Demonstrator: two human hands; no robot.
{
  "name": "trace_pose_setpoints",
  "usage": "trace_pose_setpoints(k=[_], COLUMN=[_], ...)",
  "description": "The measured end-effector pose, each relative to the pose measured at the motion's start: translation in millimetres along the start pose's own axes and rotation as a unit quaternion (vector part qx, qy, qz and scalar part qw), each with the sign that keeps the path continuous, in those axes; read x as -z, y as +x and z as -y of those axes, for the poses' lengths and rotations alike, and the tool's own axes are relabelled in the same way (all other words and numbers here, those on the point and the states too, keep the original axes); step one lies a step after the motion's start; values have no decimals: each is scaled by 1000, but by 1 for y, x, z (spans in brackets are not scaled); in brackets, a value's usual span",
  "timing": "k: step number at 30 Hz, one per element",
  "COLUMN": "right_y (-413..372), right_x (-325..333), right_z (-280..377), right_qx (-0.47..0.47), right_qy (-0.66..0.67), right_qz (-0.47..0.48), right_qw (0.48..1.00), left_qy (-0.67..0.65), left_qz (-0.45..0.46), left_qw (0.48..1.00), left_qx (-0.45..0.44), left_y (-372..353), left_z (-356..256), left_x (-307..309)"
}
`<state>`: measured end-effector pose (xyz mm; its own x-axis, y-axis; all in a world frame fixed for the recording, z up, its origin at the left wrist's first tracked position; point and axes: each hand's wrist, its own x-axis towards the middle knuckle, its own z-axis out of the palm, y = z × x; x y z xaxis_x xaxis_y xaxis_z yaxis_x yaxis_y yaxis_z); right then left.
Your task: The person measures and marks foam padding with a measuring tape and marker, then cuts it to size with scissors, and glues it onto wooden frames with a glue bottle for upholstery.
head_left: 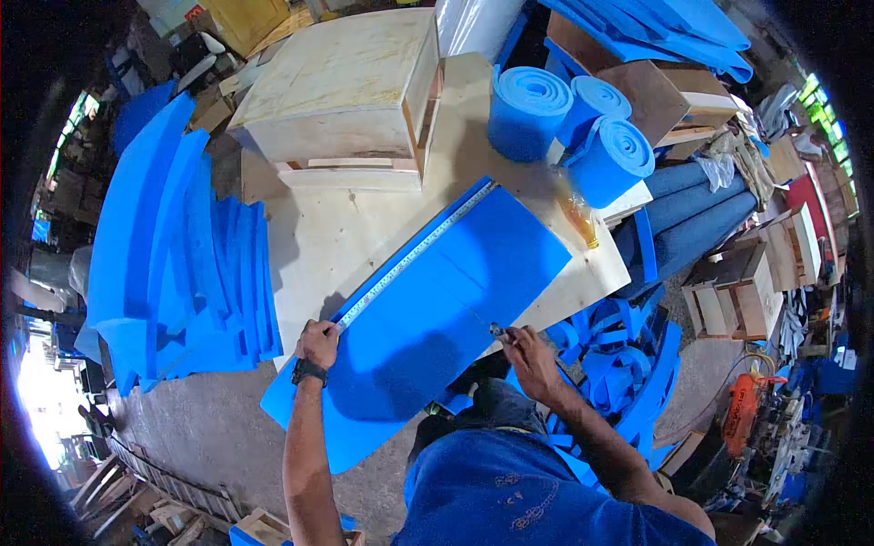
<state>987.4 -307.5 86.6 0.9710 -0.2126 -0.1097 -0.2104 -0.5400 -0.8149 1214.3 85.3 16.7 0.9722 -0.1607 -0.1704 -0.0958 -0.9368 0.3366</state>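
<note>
A blue foam sheet (pixel 432 309) lies slanted across the plywood tabletop (pixel 332 232), its near part reaching past the edge toward my body. Along its far left edge runs a long pale ruler (pixel 414 259) with markings. My left hand (pixel 319 344), a dark watch on its wrist, is closed at the ruler's near end, by the foam's edge. Over the right side of the sheet, my right hand (pixel 533 359) is closed around a small dark and silver tool (pixel 497 331), whose exact kind I cannot make out. A faint line crosses the foam beyond that tool.
A wooden box frame (pixel 341 100) stands at the back of the table. Several blue foam rolls (pixel 528 114) and an amber bottle (pixel 575 217) sit at the right. Stacked foam sheets (pixel 168 246) hang at the left; foam scraps (pixel 619 364) pile up on the right.
</note>
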Motion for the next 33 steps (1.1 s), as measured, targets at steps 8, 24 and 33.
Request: trace_pose_setpoints(k=[8,24,33], right_y=[34,92,96], right_x=[5,-62,-79], right_z=[16,80,85], right_qx=[107,236,246], right_qy=[-18,-306,-327], right_qz=[6,100,113], right_qw=[994,917,906], left_qy=[32,-13,-5], left_qz=[-53,-56,-56], left_qw=[998,997,998], left_qx=[9,60,43], left_y=[-11,-19,-19], left_z=[-3,-12,-9], left_x=[-19,-16,-18])
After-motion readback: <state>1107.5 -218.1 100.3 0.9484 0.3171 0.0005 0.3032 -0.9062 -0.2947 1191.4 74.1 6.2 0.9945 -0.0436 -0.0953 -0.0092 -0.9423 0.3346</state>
